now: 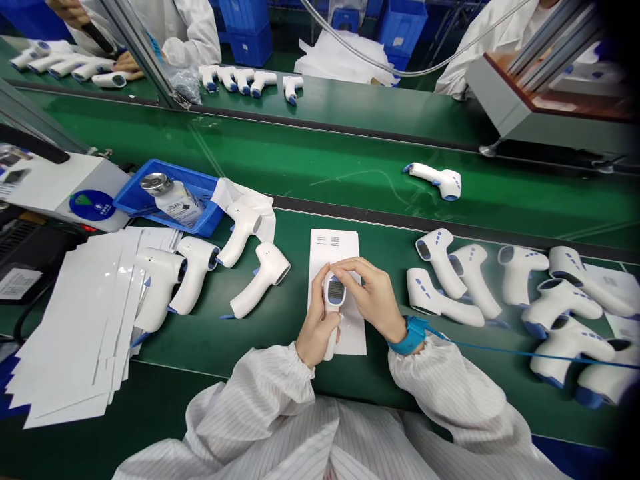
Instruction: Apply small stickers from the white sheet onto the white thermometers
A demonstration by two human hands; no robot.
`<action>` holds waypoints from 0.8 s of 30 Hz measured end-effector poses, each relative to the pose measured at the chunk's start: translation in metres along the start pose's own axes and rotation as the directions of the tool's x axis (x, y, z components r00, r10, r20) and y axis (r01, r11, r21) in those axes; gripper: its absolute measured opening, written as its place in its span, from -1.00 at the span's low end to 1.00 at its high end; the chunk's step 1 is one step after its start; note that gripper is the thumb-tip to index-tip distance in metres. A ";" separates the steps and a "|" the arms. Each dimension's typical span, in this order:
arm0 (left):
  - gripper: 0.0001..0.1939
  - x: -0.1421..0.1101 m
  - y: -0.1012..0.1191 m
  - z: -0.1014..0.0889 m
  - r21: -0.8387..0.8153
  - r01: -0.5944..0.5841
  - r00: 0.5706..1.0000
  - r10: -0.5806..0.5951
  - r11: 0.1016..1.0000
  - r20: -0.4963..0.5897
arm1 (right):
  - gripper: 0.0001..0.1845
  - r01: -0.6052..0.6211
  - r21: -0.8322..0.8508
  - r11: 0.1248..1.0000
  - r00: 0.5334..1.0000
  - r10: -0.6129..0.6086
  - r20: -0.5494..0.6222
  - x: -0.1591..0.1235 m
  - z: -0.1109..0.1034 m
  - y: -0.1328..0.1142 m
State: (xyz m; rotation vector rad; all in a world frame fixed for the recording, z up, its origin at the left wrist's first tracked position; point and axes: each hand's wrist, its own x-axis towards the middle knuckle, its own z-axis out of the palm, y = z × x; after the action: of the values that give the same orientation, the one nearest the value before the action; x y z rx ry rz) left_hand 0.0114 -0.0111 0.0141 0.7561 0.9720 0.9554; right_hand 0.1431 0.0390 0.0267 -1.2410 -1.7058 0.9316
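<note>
A white infrared thermometer with a small grey display and blue buttons is held upright over a white sheet. My left hand wraps round its handle, thumb across the front. At the thermometer's top edge, the fingers of my right hand are bent together; whether they pinch something there is hidden. A blue wrist strap with a cord circles my right wrist. Left of my hands lies a thermometer on its side, with several others beyond it. Another group, including one thermometer, lies to my right.
Fanned white papers cover the bench's left side, near a blue tray holding a bottle. A single thermometer lies on the green conveyor belt. Across it, a person in white handles thermometers at left; another's sleeve shows at right.
</note>
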 end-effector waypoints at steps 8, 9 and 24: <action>-0.05 -0.006 0.016 0.003 0.100 -0.024 1.000 0.023 0.995 0.009 | -0.64 -0.266 0.291 0.919 0.953 0.204 0.225 -0.003 -0.003 -0.012; -0.05 -0.007 0.019 0.004 0.091 -0.031 0.999 0.030 0.995 0.019 | -0.54 -0.291 0.298 0.909 0.944 0.223 0.242 -0.004 -0.004 -0.016; -0.02 0.009 0.065 -0.014 0.229 -0.159 0.986 0.167 0.960 -0.016 | -0.59 -0.429 0.015 0.903 0.804 0.375 0.462 0.035 -0.012 -0.021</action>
State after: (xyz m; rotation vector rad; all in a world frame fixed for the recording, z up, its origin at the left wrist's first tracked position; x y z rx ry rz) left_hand -0.0197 0.0245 0.0615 1.0279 1.0735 1.0133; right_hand 0.1393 0.0689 0.0571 -1.4146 -1.7189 1.6656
